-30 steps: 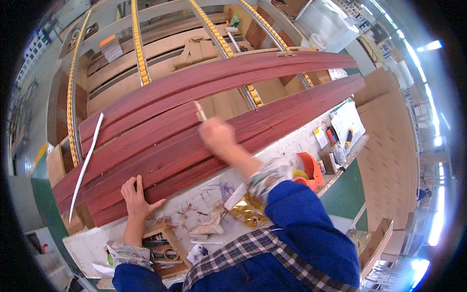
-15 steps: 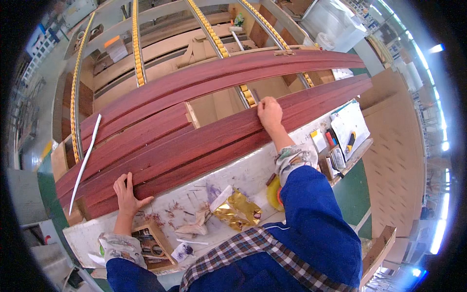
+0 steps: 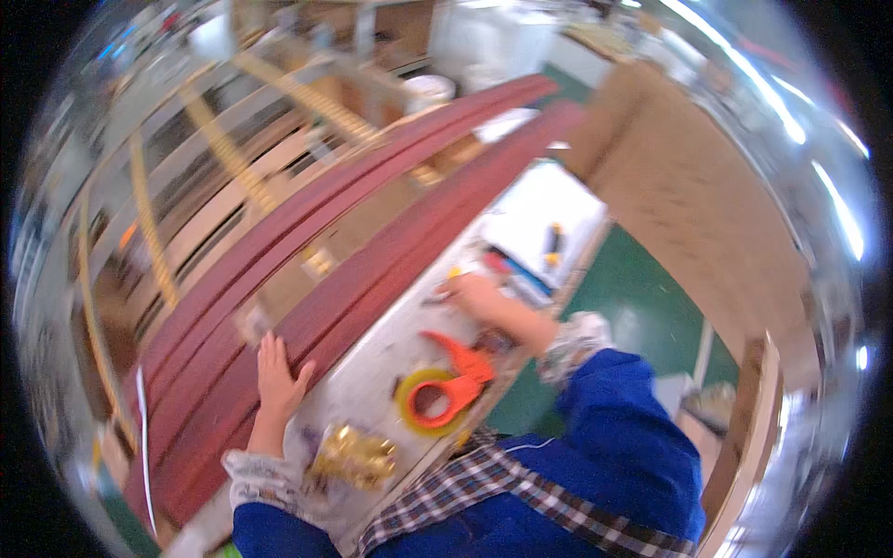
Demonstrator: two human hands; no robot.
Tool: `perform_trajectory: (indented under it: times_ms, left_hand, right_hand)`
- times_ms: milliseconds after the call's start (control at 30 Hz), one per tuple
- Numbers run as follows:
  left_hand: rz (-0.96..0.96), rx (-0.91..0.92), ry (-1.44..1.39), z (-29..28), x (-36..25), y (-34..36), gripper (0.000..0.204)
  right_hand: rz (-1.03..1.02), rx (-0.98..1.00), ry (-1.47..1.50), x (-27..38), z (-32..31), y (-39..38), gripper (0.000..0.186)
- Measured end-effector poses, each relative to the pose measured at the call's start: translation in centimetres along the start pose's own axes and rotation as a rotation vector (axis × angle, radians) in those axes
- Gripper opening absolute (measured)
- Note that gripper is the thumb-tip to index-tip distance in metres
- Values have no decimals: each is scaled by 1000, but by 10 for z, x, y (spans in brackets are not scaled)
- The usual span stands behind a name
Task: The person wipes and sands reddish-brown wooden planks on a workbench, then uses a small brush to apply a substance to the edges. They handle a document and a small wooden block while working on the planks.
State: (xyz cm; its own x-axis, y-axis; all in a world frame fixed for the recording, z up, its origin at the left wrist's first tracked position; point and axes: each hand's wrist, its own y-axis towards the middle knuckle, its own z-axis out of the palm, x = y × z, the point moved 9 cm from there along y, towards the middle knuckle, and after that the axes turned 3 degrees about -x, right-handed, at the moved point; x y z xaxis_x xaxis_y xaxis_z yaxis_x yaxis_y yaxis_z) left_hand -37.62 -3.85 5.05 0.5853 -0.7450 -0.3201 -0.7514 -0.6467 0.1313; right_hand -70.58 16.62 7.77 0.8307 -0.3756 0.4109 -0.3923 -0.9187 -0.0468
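Observation:
A long dark red wooden door-like frame [image 3: 391, 265] lies slantwise in front of me. My left hand [image 3: 277, 379] rests on its near edge, fingers stretched out and thumb apart, holding nothing. Off the wood, my right hand [image 3: 459, 294] is over the white ledge, beside several coloured pens [image 3: 521, 277]. Motion smears its fingers, so I cannot tell whether they hold anything. An orange tape dispenser [image 3: 474, 365] with a yellow roll lies between my hands, closer to me. White paper [image 3: 539, 206] beyond the right hand has a yellow-and-black utility knife [image 3: 554, 240] on it.
Crumpled gold foil [image 3: 353, 458] sits on the ledge near my body. Roller tracks [image 3: 228, 153] run beneath the wood towards the back. A white strip [image 3: 144, 446] lies across the wood's left end. Large brown cardboard [image 3: 698, 186] stands at the right.
My right hand has left the wood and moved back towards me, to the ledge by the pens. My left hand still touches the near edge. The view has swung to the right.

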Motion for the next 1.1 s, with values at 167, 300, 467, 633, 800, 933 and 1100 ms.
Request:
perform_trajectory:
  times_ms: [167,300,467,633,800,933,1100]
  left_hand:
    - [102,174,-245,50,-70,74,67]
    - [131,102,-542,37,-104,77,54]
    - [549,27,-229,-16,-185,43,45]
    - [813,60,-372,-40,-281,8,42]
    - [1259,13,-297,-47,-381,-24,35]
    - [1367,8,-524,-97,-476,-75,26]
    - [1368,52,-877,-153,-596,-157,38]
  right_hand:
    - [-20,-356,15,-9,-24,-53,28]
    - [-76,-609,79,8,-26,-124,19]
    - [323,-619,263,20,-3,-277,13]
    - [684,-587,347,30,49,-417,15]
    - [955,-742,389,38,75,-487,17]
    - [864,-653,422,24,89,-492,16]
    - [1024,-625,396,-10,72,-584,42]
